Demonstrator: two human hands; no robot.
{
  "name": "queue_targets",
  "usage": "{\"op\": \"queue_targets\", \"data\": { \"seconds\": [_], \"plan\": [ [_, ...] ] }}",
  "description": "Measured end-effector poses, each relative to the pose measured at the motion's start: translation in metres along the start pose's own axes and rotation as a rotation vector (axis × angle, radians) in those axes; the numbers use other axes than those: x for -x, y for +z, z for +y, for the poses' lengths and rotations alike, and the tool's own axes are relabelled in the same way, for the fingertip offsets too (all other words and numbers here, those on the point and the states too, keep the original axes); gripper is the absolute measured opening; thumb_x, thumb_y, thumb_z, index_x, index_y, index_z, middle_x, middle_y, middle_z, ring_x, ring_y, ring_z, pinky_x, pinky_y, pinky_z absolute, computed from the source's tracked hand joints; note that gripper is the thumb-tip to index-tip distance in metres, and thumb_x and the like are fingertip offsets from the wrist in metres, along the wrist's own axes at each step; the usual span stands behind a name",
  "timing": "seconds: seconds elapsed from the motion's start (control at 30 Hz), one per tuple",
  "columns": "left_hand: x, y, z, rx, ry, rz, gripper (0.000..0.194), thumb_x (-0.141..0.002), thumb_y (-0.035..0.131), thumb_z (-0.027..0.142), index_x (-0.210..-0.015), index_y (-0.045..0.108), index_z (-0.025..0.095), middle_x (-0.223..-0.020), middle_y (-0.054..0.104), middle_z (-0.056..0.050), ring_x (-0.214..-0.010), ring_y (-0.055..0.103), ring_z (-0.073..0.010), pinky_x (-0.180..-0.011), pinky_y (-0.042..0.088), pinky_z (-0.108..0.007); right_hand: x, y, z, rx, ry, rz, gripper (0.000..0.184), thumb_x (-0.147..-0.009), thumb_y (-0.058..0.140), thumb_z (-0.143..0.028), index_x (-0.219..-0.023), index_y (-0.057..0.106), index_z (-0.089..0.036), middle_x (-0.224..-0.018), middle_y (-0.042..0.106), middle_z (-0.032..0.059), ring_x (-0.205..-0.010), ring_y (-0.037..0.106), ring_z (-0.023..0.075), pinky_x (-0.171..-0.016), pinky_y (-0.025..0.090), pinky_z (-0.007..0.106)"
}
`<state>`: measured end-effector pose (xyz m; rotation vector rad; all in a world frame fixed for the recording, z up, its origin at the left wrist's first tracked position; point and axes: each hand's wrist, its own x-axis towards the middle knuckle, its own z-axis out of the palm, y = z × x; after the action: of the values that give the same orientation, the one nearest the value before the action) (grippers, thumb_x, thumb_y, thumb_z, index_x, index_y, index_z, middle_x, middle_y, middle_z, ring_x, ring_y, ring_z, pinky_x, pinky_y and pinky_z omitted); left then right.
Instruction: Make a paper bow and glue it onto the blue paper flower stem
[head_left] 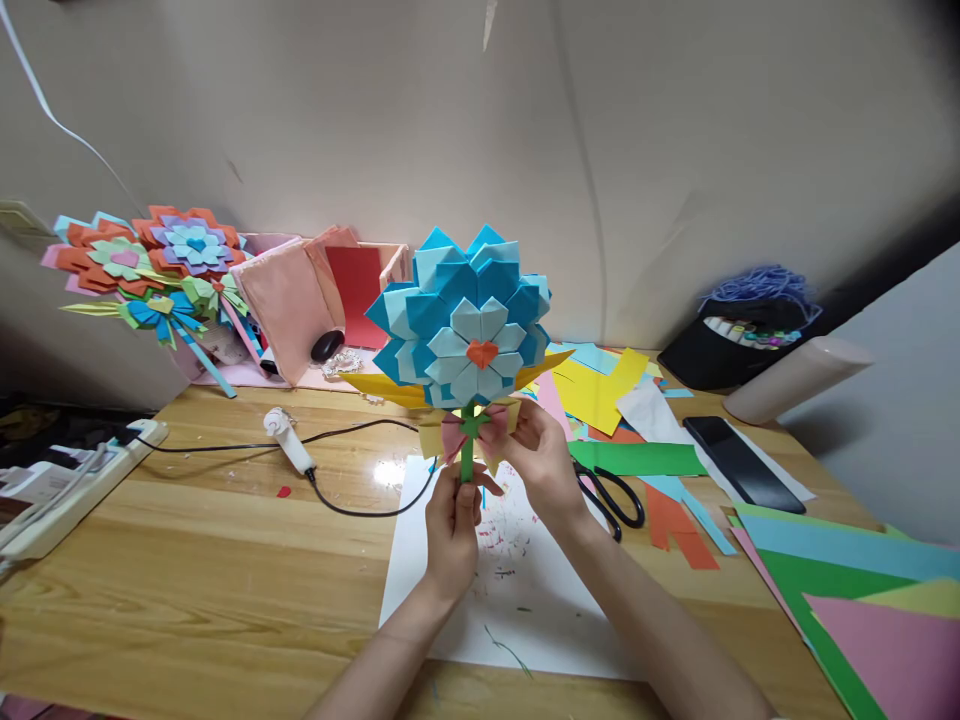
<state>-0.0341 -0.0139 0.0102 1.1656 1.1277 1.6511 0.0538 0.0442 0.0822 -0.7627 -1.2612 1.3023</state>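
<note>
A blue folded-paper flower (469,325) with a small orange heart at its centre is held upright above the table. My left hand (452,520) is closed around its green stem (467,455). My right hand (546,455) pinches the right side of a pink and yellow paper bow (474,428) with a green star-shaped middle, set on the stem below the bloom. Yellow paper leaves (386,388) stick out on both sides. Beneath the hands lies a white sheet (517,610) with coloured marks.
Black-handled scissors (619,500), paper scraps (596,385) and a phone (742,462) lie to the right, coloured sheets (885,640) nearer me. A glue gun (289,440) with its cord rests left. Finished paper flowers (187,240) and a pink box (277,310) stand back left.
</note>
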Motion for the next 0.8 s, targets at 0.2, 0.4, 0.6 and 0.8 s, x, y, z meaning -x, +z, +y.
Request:
{"op": "queue_targets", "data": {
  "seconds": [0.2,0.4,0.6,0.8],
  "plan": [
    [0.005,-0.002,-0.002,-0.063,0.049,-0.019,0.021,-0.090,0.036,0.034,-0.089,0.050,0.018,-0.060,0.049,0.002,-0.048,0.031,-0.0081,-0.045,0.029,-0.020,0.008,0.004,-0.004,0.014,-0.011,0.000,0.011,-0.068,0.067,-0.026,-0.070,0.058,-0.020,-0.065,0.059,-0.0014,-0.056,0.056,0.0113,-0.053,0.048,0.023],
    [0.011,-0.003,-0.002,-0.078,0.098,-0.022,0.020,-0.091,0.035,0.031,-0.090,0.051,0.019,-0.053,0.039,0.005,-0.048,0.034,-0.0090,-0.046,0.031,-0.020,0.014,0.003,-0.014,0.053,-0.016,-0.033,0.010,-0.063,0.067,-0.016,-0.068,0.059,-0.020,-0.060,0.060,-0.0015,-0.057,0.058,0.0141,-0.054,0.049,0.026],
    [0.013,-0.003,-0.004,-0.073,0.139,0.007,0.021,-0.090,0.037,0.031,-0.084,0.053,0.020,-0.051,0.038,0.005,-0.046,0.033,-0.0087,-0.044,0.031,-0.019,0.020,-0.001,-0.008,0.090,-0.027,-0.051,0.016,-0.060,0.068,-0.010,-0.058,0.057,-0.021,-0.059,0.061,-0.0015,-0.059,0.059,0.0162,-0.055,0.049,0.028],
    [0.013,-0.002,-0.003,-0.081,0.150,0.012,0.021,-0.090,0.036,0.031,-0.086,0.054,0.020,-0.051,0.041,0.005,-0.046,0.034,-0.0086,-0.044,0.032,-0.019,0.019,-0.002,-0.016,0.141,-0.010,-0.103,0.013,-0.061,0.069,-0.011,-0.059,0.060,-0.020,-0.063,0.063,-0.0013,-0.059,0.057,0.0142,-0.050,0.047,0.025]
  ]
}}
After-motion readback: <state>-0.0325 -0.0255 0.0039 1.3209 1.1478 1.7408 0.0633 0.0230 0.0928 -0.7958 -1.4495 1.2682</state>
